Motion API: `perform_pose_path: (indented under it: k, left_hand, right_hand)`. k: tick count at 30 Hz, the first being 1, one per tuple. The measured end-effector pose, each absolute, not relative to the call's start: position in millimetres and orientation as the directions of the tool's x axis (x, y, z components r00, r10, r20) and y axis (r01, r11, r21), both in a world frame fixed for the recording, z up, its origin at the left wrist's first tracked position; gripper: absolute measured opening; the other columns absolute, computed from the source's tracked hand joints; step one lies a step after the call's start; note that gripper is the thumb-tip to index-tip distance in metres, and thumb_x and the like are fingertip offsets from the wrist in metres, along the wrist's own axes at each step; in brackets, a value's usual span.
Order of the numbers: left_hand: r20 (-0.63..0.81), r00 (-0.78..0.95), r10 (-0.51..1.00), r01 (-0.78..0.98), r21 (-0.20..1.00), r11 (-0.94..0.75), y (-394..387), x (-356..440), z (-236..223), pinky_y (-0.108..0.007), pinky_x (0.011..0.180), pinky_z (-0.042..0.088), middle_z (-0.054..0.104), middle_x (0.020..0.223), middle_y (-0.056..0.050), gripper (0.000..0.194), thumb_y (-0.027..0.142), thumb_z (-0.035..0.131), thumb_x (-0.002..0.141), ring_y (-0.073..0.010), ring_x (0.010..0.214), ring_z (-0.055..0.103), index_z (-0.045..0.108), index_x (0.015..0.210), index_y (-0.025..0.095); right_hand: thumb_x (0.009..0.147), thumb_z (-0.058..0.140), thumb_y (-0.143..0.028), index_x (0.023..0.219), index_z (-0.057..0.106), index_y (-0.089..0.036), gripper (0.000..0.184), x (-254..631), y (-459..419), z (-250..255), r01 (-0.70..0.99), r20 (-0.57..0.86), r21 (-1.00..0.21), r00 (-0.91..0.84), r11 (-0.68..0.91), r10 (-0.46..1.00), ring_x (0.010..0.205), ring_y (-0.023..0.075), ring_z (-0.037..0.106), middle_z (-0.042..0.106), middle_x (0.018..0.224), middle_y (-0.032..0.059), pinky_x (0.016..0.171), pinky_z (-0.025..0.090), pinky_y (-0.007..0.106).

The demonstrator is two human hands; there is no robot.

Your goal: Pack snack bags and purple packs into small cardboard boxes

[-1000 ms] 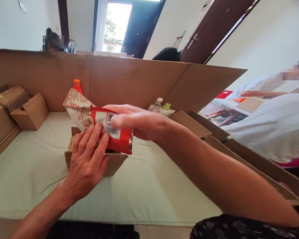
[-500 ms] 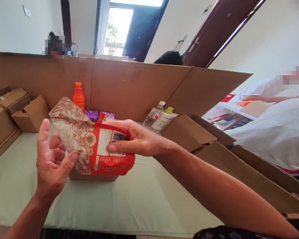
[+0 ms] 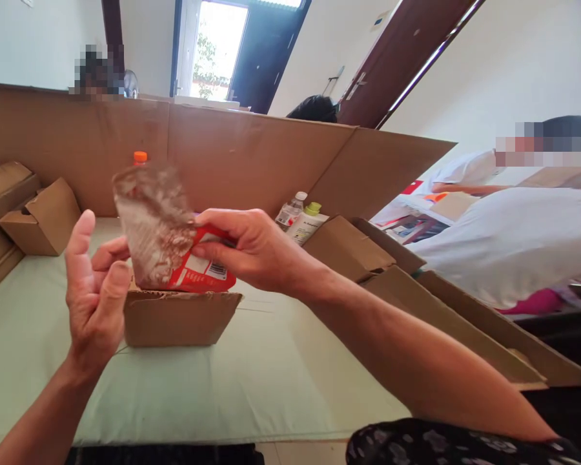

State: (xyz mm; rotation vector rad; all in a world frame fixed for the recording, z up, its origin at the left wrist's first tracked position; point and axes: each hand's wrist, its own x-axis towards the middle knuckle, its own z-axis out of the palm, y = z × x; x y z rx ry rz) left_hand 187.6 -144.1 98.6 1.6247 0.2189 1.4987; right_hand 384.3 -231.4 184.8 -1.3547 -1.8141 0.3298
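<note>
A red and cream packet with a brown flower print (image 3: 157,239) is pinched between the thumb and fingers of my right hand (image 3: 237,248). The printed end is blurred by motion. Its lower edge is at the rim of an open cardboard box (image 3: 177,320), and the box's inside is hidden behind the front wall. My left hand (image 3: 99,281) is open at the packet's left side, fingers spread and thumb up. Whether its fingertips touch the packet I cannot tell. Behind the packet shows the orange cap of a bottle (image 3: 140,157).
A clear bottle (image 3: 289,212) and a white bottle with a green cap (image 3: 308,223) lean at the back. Cardboard boxes (image 3: 43,216) stand left, with more cardboard (image 3: 353,248) right. A tall cardboard screen (image 3: 252,155) closes the back. People are beyond it and at right.
My right hand has swung the packet from nearly level to more upright, down at the box's rim. The left hand has come off the packet's face. The view has shifted slightly.
</note>
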Motion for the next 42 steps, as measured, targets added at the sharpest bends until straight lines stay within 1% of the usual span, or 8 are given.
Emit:
perform_pose_path:
  k: [3, 6, 12, 16, 20, 25, 30, 42]
  left_hand:
    - [0.699, 0.422, 0.577, -0.080, 0.663, -0.744, -133.3, 169.8, 86.1, -0.047, 0.109, 0.050, 0.071, 0.127, -0.005, 0.056, 0.041, 0.055, 0.100, -0.0247, 0.126, 0.061, 0.038, 0.153, 0.032]
    - [0.632, 0.562, 0.534, 0.225, 0.504, -0.834, -128.1, 157.1, 74.8, -0.060, 0.110, 0.045, 0.076, 0.106, -0.005, 0.056, 0.035, 0.061, 0.096, -0.0288, 0.117, 0.066, 0.041, 0.148, 0.024]
    - [0.585, 0.795, 0.160, 0.070, 0.175, -0.982, -122.1, 152.7, 67.1, -0.057, 0.119, 0.031, 0.075, 0.095, -0.001, 0.014, 0.020, 0.052, 0.098, -0.0215, 0.100, 0.071, 0.060, 0.109, 0.021]
    - [0.607, 0.789, 0.097, 0.112, 0.013, -0.994, -113.2, 154.7, 71.4, -0.057, 0.116, 0.032, 0.069, 0.082, -0.001, 0.012, 0.026, 0.054, 0.096, -0.0236, 0.090, 0.067, 0.065, 0.093, 0.023]
    - [0.664, 0.744, 0.077, 0.166, -0.072, -0.983, -104.3, 152.0, 65.4, -0.056, 0.112, 0.036, 0.065, 0.079, -0.003, 0.016, 0.033, 0.059, 0.094, -0.0242, 0.081, 0.061, 0.065, 0.084, 0.023]
    - [0.679, 0.720, 0.143, 0.188, 0.008, -0.982, -105.7, 147.8, 53.3, -0.057, 0.112, 0.038, 0.067, 0.092, -0.006, 0.009, 0.030, 0.061, 0.093, -0.0279, 0.096, 0.063, 0.065, 0.093, 0.023]
    - [0.644, 0.741, 0.190, 0.165, 0.099, -0.981, -109.6, 151.3, 52.7, -0.054, 0.110, 0.042, 0.066, 0.095, -0.007, 0.006, 0.025, 0.059, 0.094, -0.0253, 0.096, 0.064, 0.064, 0.093, 0.022]
    - [0.631, 0.748, 0.208, 0.145, 0.151, -0.978, -111.0, 154.5, 50.2, -0.055, 0.109, 0.046, 0.064, 0.106, -0.010, 0.008, 0.024, 0.058, 0.094, -0.0263, 0.102, 0.063, 0.065, 0.098, 0.020]
  right_hand:
    - [0.089, 0.061, -0.031, 0.095, 0.062, -0.020, 0.012, 382.7, -231.8, 175.1, 0.669, 0.583, -0.653, 0.143, 0.356, 0.799, 0.072, 0.0127, 0.049, 0.057, 0.079, -0.0022, 0.066, 0.043, 0.025]
    - [0.088, 0.062, -0.036, 0.093, 0.060, -0.022, 0.015, 384.7, -228.2, 163.4, 0.666, 0.614, -0.660, 0.211, 0.348, 0.761, 0.075, 0.0147, 0.051, 0.056, 0.078, -0.0016, 0.068, 0.044, 0.026]
    - [0.089, 0.060, -0.034, 0.090, 0.058, -0.022, 0.012, 392.0, -226.7, 132.1, 0.680, 0.528, -0.664, 0.131, 0.311, 0.839, 0.071, 0.0136, 0.050, 0.059, 0.078, -0.0017, 0.069, 0.044, 0.026]
    - [0.093, 0.051, -0.020, 0.099, 0.062, -0.019, 0.012, 395.2, -226.7, 119.1, 0.760, 0.398, -0.577, -0.056, 0.298, 0.916, 0.080, 0.0141, 0.059, 0.068, 0.091, 0.0028, 0.072, 0.043, 0.024]
    - [0.088, 0.052, -0.006, 0.109, 0.067, -0.018, 0.028, 394.2, -221.7, 121.7, 0.926, 0.127, -0.357, -0.081, 0.121, 0.989, 0.087, 0.0177, 0.066, 0.075, 0.099, 0.0066, 0.076, 0.041, 0.026]
    - [0.090, 0.054, -0.010, 0.112, 0.072, -0.015, 0.029, 384.7, -201.3, 125.7, 0.991, -0.250, -0.085, -0.125, 0.107, 0.960, 0.093, 0.0250, 0.072, 0.078, 0.102, 0.0139, 0.070, 0.043, 0.028]
    - [0.093, 0.057, -0.011, 0.116, 0.075, -0.013, 0.029, 373.7, -164.6, 100.6, 0.961, -0.453, -0.036, -0.261, 0.275, 0.852, 0.101, 0.0265, 0.074, 0.077, 0.110, 0.0171, 0.076, 0.051, 0.030]
    - [0.095, 0.054, -0.008, 0.114, 0.076, -0.009, 0.030, 366.8, -152.3, 102.4, 0.954, -0.510, 0.008, -0.253, 0.299, 0.822, 0.102, 0.0272, 0.073, 0.076, 0.112, 0.0187, 0.077, 0.052, 0.031]
